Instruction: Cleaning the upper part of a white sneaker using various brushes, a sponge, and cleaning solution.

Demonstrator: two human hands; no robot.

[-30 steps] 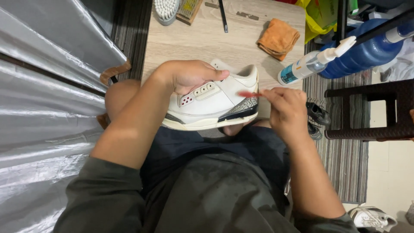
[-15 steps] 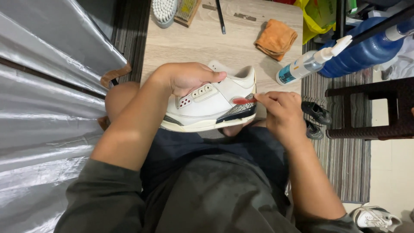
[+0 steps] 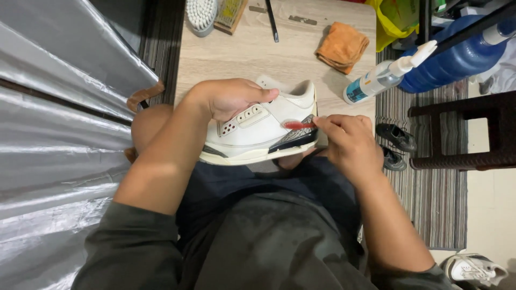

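Sneaker (image 3: 258, 131) sits over the lap at the near edge of the worktop (image 3: 258, 53). Left hand (image 3: 231, 99) on top of it; right hand (image 3: 349, 142) at its right. Cloth (image 3: 342, 47) behind; spray bottle (image 3: 379, 80) right of that.

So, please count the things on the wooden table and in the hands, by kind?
Sneakers: 1, white sneaker held by the left hand
Brushes: 2, red brush in the right hand, white brush
Cloths: 1, orange cloth
Spray bottles: 1, spray bottle
Total: 5
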